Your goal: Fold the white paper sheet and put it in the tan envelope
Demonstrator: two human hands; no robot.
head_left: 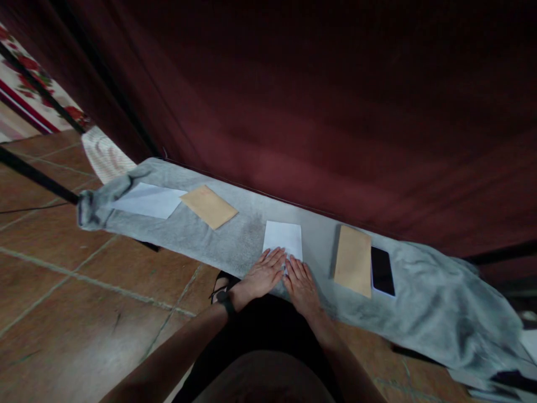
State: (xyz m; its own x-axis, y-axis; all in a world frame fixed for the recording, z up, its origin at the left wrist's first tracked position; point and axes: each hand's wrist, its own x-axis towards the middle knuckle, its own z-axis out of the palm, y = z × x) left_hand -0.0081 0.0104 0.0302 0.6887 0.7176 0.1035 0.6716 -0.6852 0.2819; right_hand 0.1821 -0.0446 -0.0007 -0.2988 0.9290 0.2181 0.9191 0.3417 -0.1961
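While lying flat with fingers open, gripping nothing, the left hand [262, 274] and right hand [300, 283] press on the near end of a white paper sheet [284, 237] at the front edge of the grey cloth [235, 243]; a brown envelope [353, 259] lies just right.

No txt I can read anywhere tbh. White sheet [283, 236] faces up blank, same w/ the other white sheet [146, 200] at the far end. Left brown envelope [208, 206] and right brown envelope [353, 259] look plain afaict. Phone [382, 271] screen is dark, no logo showing. Flowered cloth [25, 73] is pattern only.
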